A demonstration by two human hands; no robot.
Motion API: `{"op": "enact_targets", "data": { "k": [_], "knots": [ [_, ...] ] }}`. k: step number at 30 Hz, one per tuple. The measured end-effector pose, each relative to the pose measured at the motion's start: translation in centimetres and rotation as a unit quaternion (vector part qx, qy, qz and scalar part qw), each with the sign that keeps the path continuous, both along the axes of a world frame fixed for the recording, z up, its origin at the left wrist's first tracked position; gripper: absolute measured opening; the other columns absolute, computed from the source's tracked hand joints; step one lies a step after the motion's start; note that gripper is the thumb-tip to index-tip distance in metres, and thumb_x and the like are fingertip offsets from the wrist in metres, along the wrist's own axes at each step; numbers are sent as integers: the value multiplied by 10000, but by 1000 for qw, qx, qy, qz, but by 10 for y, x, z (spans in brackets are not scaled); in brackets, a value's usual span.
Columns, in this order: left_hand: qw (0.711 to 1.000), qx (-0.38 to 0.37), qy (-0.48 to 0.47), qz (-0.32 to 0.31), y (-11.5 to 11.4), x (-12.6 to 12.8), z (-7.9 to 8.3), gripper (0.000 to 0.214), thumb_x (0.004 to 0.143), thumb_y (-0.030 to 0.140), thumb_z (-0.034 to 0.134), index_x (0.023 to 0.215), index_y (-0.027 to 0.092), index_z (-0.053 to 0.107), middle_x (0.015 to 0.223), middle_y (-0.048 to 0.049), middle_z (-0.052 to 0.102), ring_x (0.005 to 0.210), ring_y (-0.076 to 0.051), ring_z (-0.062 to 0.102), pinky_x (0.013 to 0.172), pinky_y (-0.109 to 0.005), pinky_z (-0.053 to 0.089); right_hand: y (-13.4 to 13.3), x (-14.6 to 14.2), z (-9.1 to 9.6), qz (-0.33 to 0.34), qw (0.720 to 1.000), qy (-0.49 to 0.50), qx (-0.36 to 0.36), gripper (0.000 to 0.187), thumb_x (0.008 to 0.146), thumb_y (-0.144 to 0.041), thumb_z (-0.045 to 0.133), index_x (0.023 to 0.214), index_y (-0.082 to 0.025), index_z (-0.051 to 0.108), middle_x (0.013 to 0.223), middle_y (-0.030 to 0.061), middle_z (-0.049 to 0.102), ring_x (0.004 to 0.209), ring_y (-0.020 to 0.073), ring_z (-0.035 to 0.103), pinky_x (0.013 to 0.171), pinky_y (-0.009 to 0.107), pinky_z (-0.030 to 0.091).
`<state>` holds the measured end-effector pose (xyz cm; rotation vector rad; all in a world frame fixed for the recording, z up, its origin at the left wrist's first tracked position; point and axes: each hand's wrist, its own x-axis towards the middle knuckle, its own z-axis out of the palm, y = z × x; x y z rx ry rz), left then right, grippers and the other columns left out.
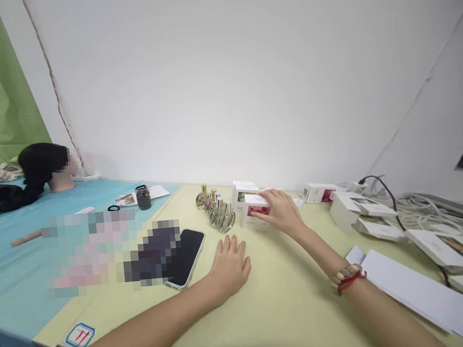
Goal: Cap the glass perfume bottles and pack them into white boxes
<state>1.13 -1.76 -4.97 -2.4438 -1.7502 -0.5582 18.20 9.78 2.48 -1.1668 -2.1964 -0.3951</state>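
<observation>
My right hand (280, 210) has its fingers wrapped around a little white box with red on it (256, 212), which sits on the yellow table (291, 298) beside other boxes (244, 193). My left hand (228, 265) lies flat and open, holding nothing. Small bottles (217, 209) stand lined up nearby, still not boxed.

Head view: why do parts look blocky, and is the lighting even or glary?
Head view: soft, even light, with only faint shadows under the left hand and the right hand on the red-and-white box; no strong glare, though the phone screen shows a dull sheen; pixelated blocks cover patches left of the phone; the wide lens bends the table edges.
</observation>
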Motion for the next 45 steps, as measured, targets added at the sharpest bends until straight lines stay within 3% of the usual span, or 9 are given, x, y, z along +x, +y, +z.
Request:
{"op": "enact_targets", "data": {
  "k": [5, 12, 21, 24, 29, 34, 39, 41, 45],
  "knots": [
    [1000, -4, -22, -3, 2, 0, -2, 433, 855, 321, 282, 1218, 145, 441, 1299, -142, 408, 1225, -307, 331, 1005, -481, 259, 7, -12, 18, 6, 1000, 14, -6, 440, 757, -497, 500, 1125, -255, 506, 1067, 63, 526, 1010, 220, 466, 849, 349, 330],
    [999, -11, -39, -5, 4, -1, -5, 447, 855, 333, 272, 1231, 154, 438, 1312, -137, 400, 1232, -316, 323, 1004, -494, 259, 21, -16, 33, 34, 992, 7, -124, 416, 740, -514, 508, 1055, -249, 564, 1024, 49, 548, 928, 199, 521, 798, 327, 375],
    [999, -39, -30, -5, 2, -1, 2, 448, 863, 325, 272, 1256, 166, 416, 1343, -124, 370, 1258, -309, 285, 1014, -489, 246, 20, -15, 10, 36, 995, -39, -88, 387, 868, -458, 319, 1146, -271, 512, 1108, 54, 517, 1016, 185, 477, 843, 334, 367],
    [999, -44, -25, -5, 2, -1, 4, 447, 867, 327, 269, 1259, 168, 412, 1346, -120, 365, 1261, -302, 281, 1018, -484, 242, 17, -17, 4, 8, 996, -73, -55, 425, 848, -478, 359, 1212, -279, 457, 1114, 55, 530, 1013, 200, 475, 843, 363, 370],
    [999, -50, -15, -6, 2, -2, 4, 453, 871, 346, 271, 1268, 171, 402, 1357, -120, 351, 1268, -294, 272, 1025, -479, 233, 17, -16, -4, 3, 996, -83, -24, 755, 655, -475, 626, 1318, -297, 310, 1203, 47, 457, 1064, 225, 429, 790, 336, 432],
    [999, -47, -1, -12, 1, -3, 3, 465, 879, 358, 247, 1281, 172, 387, 1364, -117, 341, 1273, -295, 263, 1025, -479, 235, 18, -3, -11, -40, 998, 18, -54, 1103, 491, -502, 718, 1379, -301, 96, 1325, 74, 279, 1133, 261, 391, 714, 336, 467],
    [999, -52, -1, -10, 1, -3, 3, 467, 878, 353, 239, 1275, 162, 395, 1360, -128, 342, 1273, -302, 260, 1025, -480, 232, 19, 3, -26, -38, 982, 111, -146, 913, 578, -467, 665, 1341, -303, 192, 1276, 77, 341, 1020, 222, 500, 749, 322, 444],
    [999, -50, -5, -7, 1, -2, 3, 465, 875, 347, 245, 1274, 160, 395, 1360, -131, 340, 1274, -304, 258, 1026, -481, 230, 19, -2, -34, -18, 980, 148, -132, 846, 611, -418, 653, 1327, -294, 218, 1264, 63, 374, 1072, 216, 471, 822, 316, 418],
    [999, -41, -7, -2, 1, 0, 2, 461, 867, 339, 262, 1266, 156, 401, 1354, -134, 348, 1270, -303, 264, 1028, -481, 226, 22, -15, -51, -23, 972, 203, -113, 876, 683, -341, 598, 1377, -231, 75, 1235, 82, 445, 1083, 216, 476, 852, 309, 398]
  ]
}}
